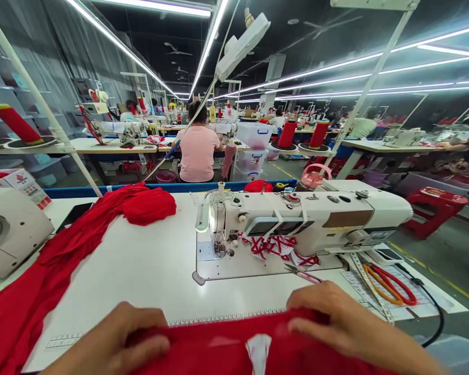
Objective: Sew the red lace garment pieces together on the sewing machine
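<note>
A red garment piece (226, 346) with a small white label lies at the near edge of the white sewing table (140, 271). My left hand (117, 344) rests on its left end, fingers curled over the cloth. My right hand (336, 317) presses on its right end, fingers bent and gripping the fabric. The white sewing machine (297, 219) stands behind them, with its needle at the left and red-and-white trim (277, 247) lying under its arm.
A long heap of red fabric (74, 245) runs along the table's left side. Scissors with red and orange handles (386, 284) lie at the right. A second machine (8, 229) sits at far left. A person in a pink shirt (198, 151) sits ahead.
</note>
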A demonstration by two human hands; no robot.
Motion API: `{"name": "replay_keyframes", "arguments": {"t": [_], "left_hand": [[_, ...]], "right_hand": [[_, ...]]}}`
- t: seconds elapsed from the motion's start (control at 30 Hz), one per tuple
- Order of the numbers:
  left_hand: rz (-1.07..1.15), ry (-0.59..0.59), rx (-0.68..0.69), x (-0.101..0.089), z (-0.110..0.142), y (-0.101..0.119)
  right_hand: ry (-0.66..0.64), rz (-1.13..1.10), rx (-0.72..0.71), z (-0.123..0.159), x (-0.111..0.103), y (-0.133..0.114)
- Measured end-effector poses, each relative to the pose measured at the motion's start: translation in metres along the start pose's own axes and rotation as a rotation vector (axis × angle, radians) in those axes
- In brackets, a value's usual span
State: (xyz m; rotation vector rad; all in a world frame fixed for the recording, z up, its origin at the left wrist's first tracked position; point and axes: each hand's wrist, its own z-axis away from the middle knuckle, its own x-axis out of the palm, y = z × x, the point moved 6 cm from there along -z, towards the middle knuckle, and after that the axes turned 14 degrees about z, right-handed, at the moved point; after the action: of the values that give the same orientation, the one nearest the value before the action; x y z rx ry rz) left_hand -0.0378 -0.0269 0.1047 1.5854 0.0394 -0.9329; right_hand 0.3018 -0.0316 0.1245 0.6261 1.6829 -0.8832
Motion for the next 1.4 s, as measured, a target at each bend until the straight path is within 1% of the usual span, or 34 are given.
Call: {"name": "replay_keyframes", "arguments": {"t": [0.03, 0.07, 0.1, 0.13, 0.17, 0.2, 0.23, 0.3, 0.37, 0.43, 0.5, 0.53, 0.6, 0.67, 0.73, 0.8, 0.83, 0.87, 0.93, 1.03, 1.1, 1.2, 1.3, 1.4], "left_hand": [[-0.201, 0.109, 0.12, -0.015, -0.005, 0.001], [-0.402, 0.243, 0.277, -0.028, -0.005, 0.005], [-0.585, 0.362, 0.429, -0.034, 0.0, 0.007], [-0.742, 0.449, 0.542, -0.035, 0.006, 0.005], [-0.862, 0.508, 0.603, -0.031, 0.012, 0.0], [-0.945, 0.526, 0.625, -0.024, 0.018, -0.007], [-0.987, 0.519, 0.629, -0.015, 0.022, -0.015], [-0.959, 0.469, 0.641, 0.008, 0.028, -0.026], [-0.822, 0.423, 0.656, 0.028, 0.028, -0.027], [-0.626, 0.417, 0.649, 0.041, 0.018, -0.02], [-0.436, 0.416, 0.641, 0.051, -0.001, -0.011], [-0.351, 0.402, 0.648, 0.057, -0.013, -0.007], [-0.208, 0.316, 0.634, 0.07, -0.04, -0.007], [-0.152, 0.256, 0.56, 0.081, -0.062, -0.019], [-0.185, 0.261, 0.472, 0.085, -0.075, -0.038], [-0.238, 0.253, 0.395, 0.084, -0.079, -0.056], [-0.255, 0.224, 0.353, 0.083, -0.08, -0.062], [-0.271, 0.183, 0.304, 0.081, -0.081, -0.065], [-0.317, 0.093, 0.192, 0.077, -0.084, -0.065], [-0.402, -0.027, 0.039, 0.069, -0.093, -0.054], [-0.438, -0.09, -0.023, 0.066, -0.1, -0.046], [-0.444, -0.146, -0.049, 0.063, -0.104, -0.043], [-0.434, -0.148, -0.008, 0.061, -0.103, -0.047], [-0.418, -0.158, 0.046, 0.058, -0.102, -0.054]], "right_hand": [[0.118, 0.153, -0.007, 0.003, -0.013, 0.01], [0.245, 0.298, -0.019, 0.006, -0.023, 0.019], [0.366, 0.428, -0.04, 0.011, -0.028, 0.024], [0.457, 0.534, -0.066, 0.016, -0.028, 0.028], [0.513, 0.615, -0.08, 0.02, -0.022, 0.03], [0.535, 0.666, -0.091, 0.023, -0.012, 0.031], [0.523, 0.683, -0.107, 0.026, 0.001, 0.03], [0.454, 0.635, -0.142, 0.027, 0.029, 0.025], [0.424, 0.508, -0.146, 0.023, 0.05, 0.015], [0.445, 0.324, -0.12, 0.009, 0.06, 0.004], [0.462, 0.107, -0.126, -0.014, 0.066, -0.007], [0.445, -0.002, -0.161, -0.028, 0.07, -0.013], [0.381, -0.163, -0.24, -0.057, 0.083, -0.023], [0.297, -0.253, -0.278, -0.078, 0.098, -0.023], [0.183, -0.278, -0.262, -0.088, 0.113, -0.016], [0.056, -0.279, -0.213, -0.09, 0.124, -0.005], [-0.008, -0.281, -0.191, -0.089, 0.126, 0.0], [-0.066, -0.281, -0.172, -0.088, 0.127, 0.004], [-0.162, -0.269, -0.151, -0.088, 0.124, 0.009], [-0.278, -0.218, -0.138, -0.092, 0.117, 0.01], [-0.344, -0.186, -0.122, -0.096, 0.114, 0.008], [-0.425, -0.164, -0.083, -0.098, 0.114, 0.006], [-0.477, -0.151, -0.059, -0.097, 0.116, 0.007], [-0.491, -0.173, -0.088, -0.097, 0.115, 0.009]]}}
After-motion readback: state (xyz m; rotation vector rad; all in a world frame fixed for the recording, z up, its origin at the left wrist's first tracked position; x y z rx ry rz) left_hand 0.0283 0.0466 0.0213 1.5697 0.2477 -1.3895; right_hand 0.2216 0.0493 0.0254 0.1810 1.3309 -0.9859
